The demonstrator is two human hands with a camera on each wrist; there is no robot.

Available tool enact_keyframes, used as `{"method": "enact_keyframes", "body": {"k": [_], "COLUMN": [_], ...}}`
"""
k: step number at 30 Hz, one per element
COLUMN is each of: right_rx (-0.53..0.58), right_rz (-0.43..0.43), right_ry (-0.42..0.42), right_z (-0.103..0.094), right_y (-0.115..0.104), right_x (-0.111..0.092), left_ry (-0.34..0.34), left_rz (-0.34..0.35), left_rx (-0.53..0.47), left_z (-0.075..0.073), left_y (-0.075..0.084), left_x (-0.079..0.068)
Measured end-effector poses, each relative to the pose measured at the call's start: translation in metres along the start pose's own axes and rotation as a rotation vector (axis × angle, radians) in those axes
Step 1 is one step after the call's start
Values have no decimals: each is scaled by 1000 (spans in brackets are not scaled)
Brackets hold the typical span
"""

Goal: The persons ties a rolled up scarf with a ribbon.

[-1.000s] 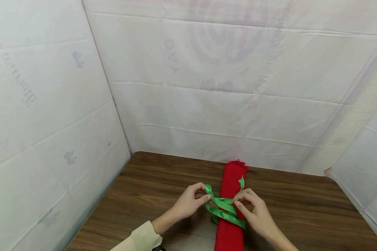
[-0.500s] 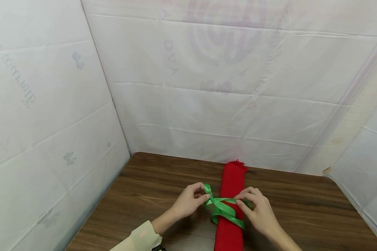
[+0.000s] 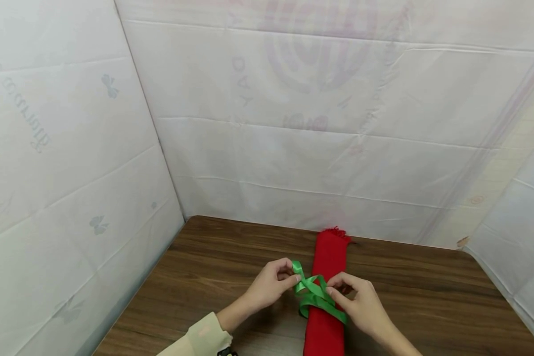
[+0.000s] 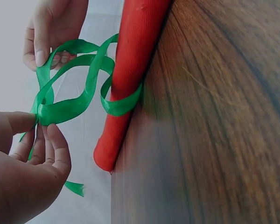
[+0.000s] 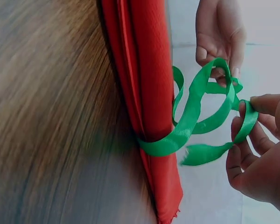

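A red folded scarf (image 3: 330, 254) with a fringed far end lies lengthwise on the wooden table. Around its middle runs a green satin ribbon (image 3: 322, 302), loose in wide loops that stand off the cloth in both wrist views. My left hand (image 3: 269, 286), left of the scarf, pinches the ribbon where strands cross between thumb and fingers (image 4: 49, 144). Over the scarf's right side, my right hand (image 3: 358, 302) pinches the ribbon near its other end. From that hand a short cut tail (image 5: 205, 155) hangs free in the right wrist view.
The brown wooden table (image 3: 213, 247) extends on both sides of the scarf. Its back edge meets a white printed sheet (image 3: 267, 148), and another sheet (image 3: 71, 173) hangs along the left. A dark watch (image 3: 226, 351) shows below the left sleeve's cuff.
My right hand has moved slightly left and down, and the ribbon stretched between the hands has slackened into a small loop. My left hand stays nearly still, keeping its pinch.
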State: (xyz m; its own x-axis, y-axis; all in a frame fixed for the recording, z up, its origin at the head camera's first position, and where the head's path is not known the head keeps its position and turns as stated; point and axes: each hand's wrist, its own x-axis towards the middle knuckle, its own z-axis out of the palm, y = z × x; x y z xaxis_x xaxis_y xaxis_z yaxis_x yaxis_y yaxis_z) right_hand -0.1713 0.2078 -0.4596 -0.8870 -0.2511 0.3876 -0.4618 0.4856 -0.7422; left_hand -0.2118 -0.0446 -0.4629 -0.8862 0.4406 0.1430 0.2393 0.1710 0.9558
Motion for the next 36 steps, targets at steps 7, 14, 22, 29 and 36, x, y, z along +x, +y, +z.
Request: {"method": "enact_keyframes", "body": {"k": [7, 14, 22, 29, 36], "right_rx": [14, 56, 75, 144, 108], "right_rz": [-2, 22, 10, 67, 139], "right_ry": [-22, -64, -79, -114, -188], "right_z": [2, 4, 8, 11, 13], "right_y": [-4, -6, -6, -6, -1], "right_x": [0, -2, -2, -1, 0], "left_ry": [16, 1, -23, -34, -39], "left_rz": [-6, -16, -33, -37, -52], "left_rx": [-59, -83, -127, -181, -205], "left_z": [5, 8, 11, 14, 16], "left_y": [3, 6, 5, 10, 12], "left_x": [1, 2, 2, -1, -2]}}
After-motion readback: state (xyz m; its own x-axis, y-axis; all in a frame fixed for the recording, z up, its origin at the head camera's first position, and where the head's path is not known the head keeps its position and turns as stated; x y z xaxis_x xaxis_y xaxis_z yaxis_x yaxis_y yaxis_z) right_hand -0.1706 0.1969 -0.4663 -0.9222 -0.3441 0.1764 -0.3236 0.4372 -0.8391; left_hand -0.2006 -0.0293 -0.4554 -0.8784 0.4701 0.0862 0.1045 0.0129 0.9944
